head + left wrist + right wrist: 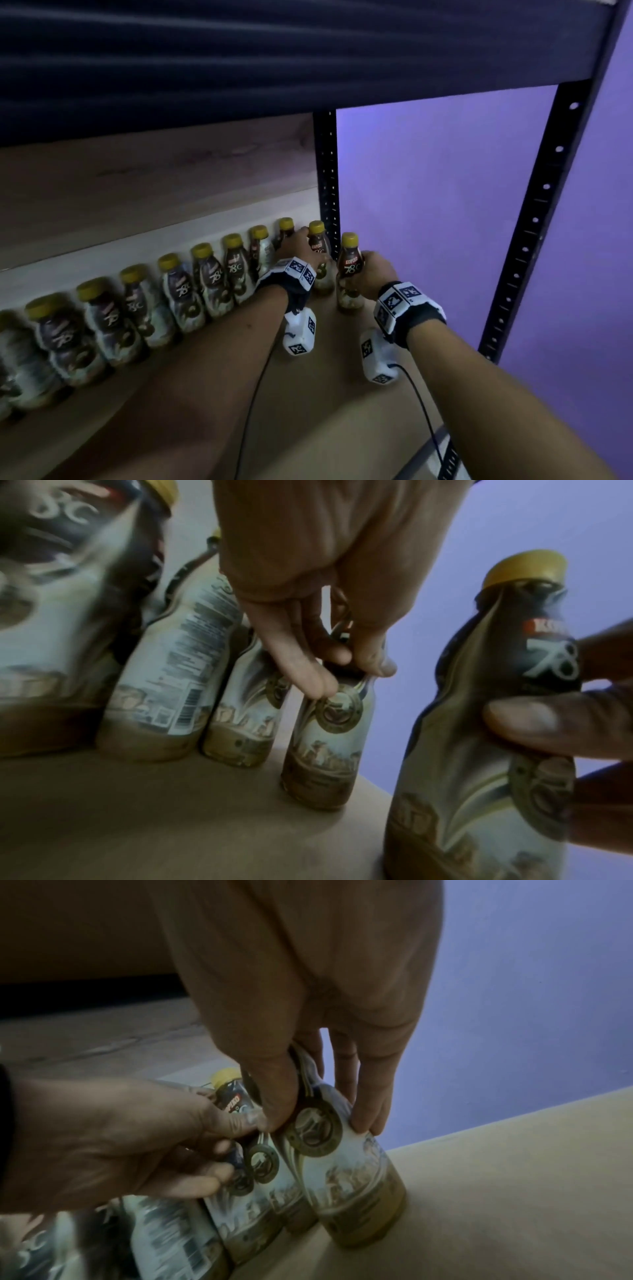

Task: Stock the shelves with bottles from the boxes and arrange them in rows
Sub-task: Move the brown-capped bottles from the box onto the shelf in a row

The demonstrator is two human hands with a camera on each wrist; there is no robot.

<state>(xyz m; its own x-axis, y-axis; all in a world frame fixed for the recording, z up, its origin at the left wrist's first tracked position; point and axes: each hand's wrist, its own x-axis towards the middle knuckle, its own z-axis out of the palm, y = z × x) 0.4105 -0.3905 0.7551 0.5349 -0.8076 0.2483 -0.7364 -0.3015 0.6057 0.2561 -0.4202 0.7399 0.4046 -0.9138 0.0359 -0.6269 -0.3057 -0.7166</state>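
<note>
A row of several brown coffee bottles with yellow caps [178,291] lines the back of the wooden shelf [342,394]. My left hand [298,245] grips the last bottle at the row's right end [320,255], fingers and thumb curled round its waist [325,737]. My right hand [371,274] grips another bottle [349,270] just right of and in front of it, near the shelf's right edge. In the right wrist view thumb and fingers pinch this bottle [352,1177] while its base sits on the board. Both bottles are upright.
A dark upper shelf [274,51] hangs low overhead. Perforated black posts stand at the back right [327,178] and front right [534,219]. A purple wall [445,188] lies beyond. The wooden board in front of the row is bare.
</note>
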